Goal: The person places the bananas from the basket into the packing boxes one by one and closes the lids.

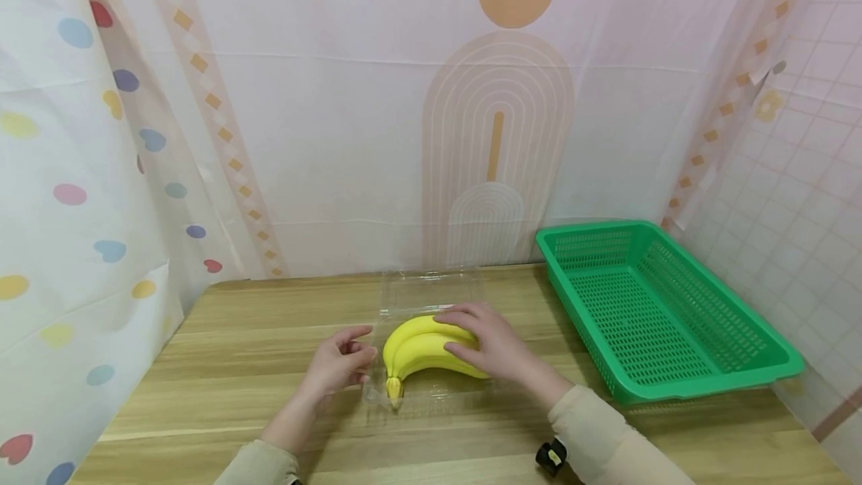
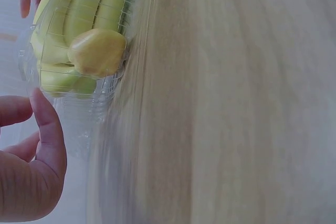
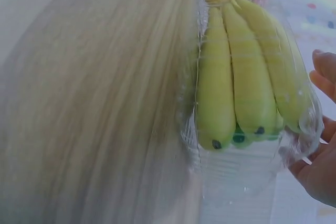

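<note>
A bunch of yellow bananas [image 1: 420,346] lies in a clear plastic clamshell box [image 1: 444,401], its stem end toward the front left. The box's lid [image 1: 431,290] stands folded back behind the bunch. At the left side of the box is my left hand [image 1: 339,361], fingers bent loosely and thumb tip right at the plastic edge. My right hand [image 1: 494,343] reaches over the right end of the bananas, fingers spread across them. In the right wrist view, the right thumb [image 3: 302,169] is close beside the box's corner, and the banana tips [image 3: 239,135] show through the plastic.
A green perforated plastic basket [image 1: 640,388] stands at the right on the wooden table [image 1: 256,350]. Patterned cloth [image 1: 337,133] hangs behind the table and on both sides. A small black object [image 1: 552,456] is at the right sleeve's cuff.
</note>
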A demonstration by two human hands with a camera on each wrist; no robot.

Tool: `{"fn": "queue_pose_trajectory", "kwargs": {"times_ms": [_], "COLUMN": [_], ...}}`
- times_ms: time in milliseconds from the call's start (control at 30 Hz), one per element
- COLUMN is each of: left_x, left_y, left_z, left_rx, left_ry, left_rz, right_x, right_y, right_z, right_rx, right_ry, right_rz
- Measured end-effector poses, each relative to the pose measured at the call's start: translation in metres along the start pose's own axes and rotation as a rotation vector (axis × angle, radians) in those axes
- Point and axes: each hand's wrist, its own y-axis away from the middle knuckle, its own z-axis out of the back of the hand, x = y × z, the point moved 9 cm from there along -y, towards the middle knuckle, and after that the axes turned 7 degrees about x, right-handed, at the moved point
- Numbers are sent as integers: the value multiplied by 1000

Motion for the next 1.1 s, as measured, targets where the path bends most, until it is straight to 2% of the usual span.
{"fn": "queue_pose_trajectory", "kwargs": {"times_ms": [367, 467, 833, 933, 1100], "left_x": [0, 0, -1, -1, -3], "left_y": [1, 1, 2, 1, -3], "left_z": [0, 0, 1, 4, 11], "left_rx": [3, 1, -9, -28, -55], "left_ry": [6, 9, 23, 34, 46], "left_rz": [-1, 1, -2, 3, 13], "right_x": [-18, -26, -62, -73, -84], "right_y": [9, 14, 26, 29, 34], "right_z": [15, 18, 22, 21, 20], "right_rx": [-110, -138, -242, -247, -240], "right_ry": [-142, -196, -531, -611, -684], "right_rz": [-95, -144, -308, -367, -448]}}
